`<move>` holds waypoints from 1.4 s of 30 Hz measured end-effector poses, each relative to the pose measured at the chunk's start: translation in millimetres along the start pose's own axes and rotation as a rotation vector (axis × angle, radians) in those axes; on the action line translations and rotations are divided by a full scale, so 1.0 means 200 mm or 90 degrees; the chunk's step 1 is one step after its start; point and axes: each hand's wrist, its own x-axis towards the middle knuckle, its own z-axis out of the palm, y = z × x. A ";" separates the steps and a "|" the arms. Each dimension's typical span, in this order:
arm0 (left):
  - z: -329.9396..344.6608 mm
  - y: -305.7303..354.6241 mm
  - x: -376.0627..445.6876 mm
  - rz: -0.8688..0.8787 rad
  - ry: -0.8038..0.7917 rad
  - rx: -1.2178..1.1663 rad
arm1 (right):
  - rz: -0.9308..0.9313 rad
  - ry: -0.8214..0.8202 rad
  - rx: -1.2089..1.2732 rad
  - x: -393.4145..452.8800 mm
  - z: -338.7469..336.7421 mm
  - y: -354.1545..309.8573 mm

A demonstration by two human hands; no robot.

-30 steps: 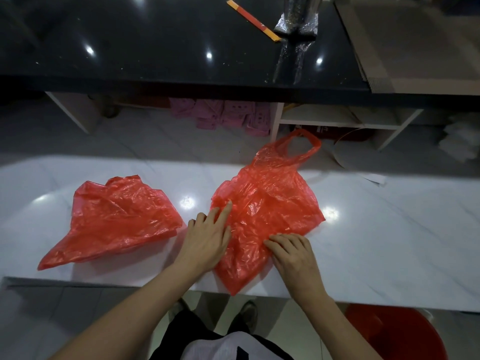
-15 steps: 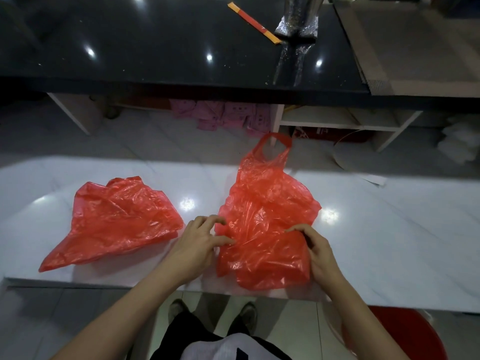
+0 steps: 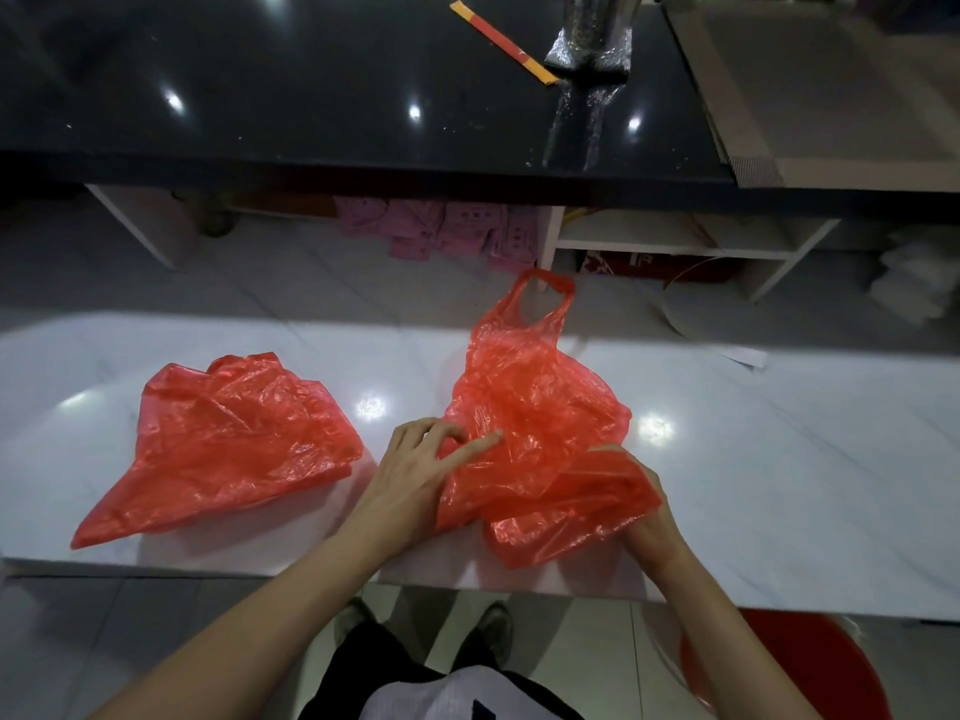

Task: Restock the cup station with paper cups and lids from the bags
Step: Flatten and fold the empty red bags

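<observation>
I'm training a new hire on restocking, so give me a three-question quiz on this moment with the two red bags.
1. True or false: both hands are on the same red bag.
2. Which bag has a handle loop standing up? A) the left bag B) the right bag
3. Fill in: the bags lie on a ____ marble-look counter.

Key
1. True: left hand and right hand hold the right bag.
2. B; the left bag lies untouched.
3. White counter.
</observation>
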 end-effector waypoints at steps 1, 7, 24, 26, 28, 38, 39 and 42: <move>-0.01 0.02 0.01 -0.007 0.009 -0.016 | 0.005 0.003 -0.009 0.00 0.00 0.01; -0.03 0.05 0.03 0.001 0.051 -0.017 | 0.034 0.007 -0.033 -0.01 0.00 0.02; 0.02 0.02 0.11 -0.194 0.001 -0.158 | 0.052 0.113 -0.029 0.02 0.06 -0.06; 0.00 0.04 0.15 -0.292 -0.018 -0.117 | 0.067 0.154 -0.027 0.04 0.08 -0.06; 0.00 0.03 0.20 -0.335 -0.037 -0.077 | 0.080 0.208 -0.030 0.03 0.11 -0.06; 0.00 0.05 0.24 -0.368 -0.097 -0.064 | -0.457 0.133 -0.574 0.09 0.22 -0.19; 0.00 0.05 0.24 -0.366 -0.086 -0.067 | -0.404 0.081 -0.626 0.11 0.23 -0.16; 0.03 0.05 0.21 -0.355 -0.025 -0.114 | -0.241 -0.025 -0.726 0.14 0.27 -0.05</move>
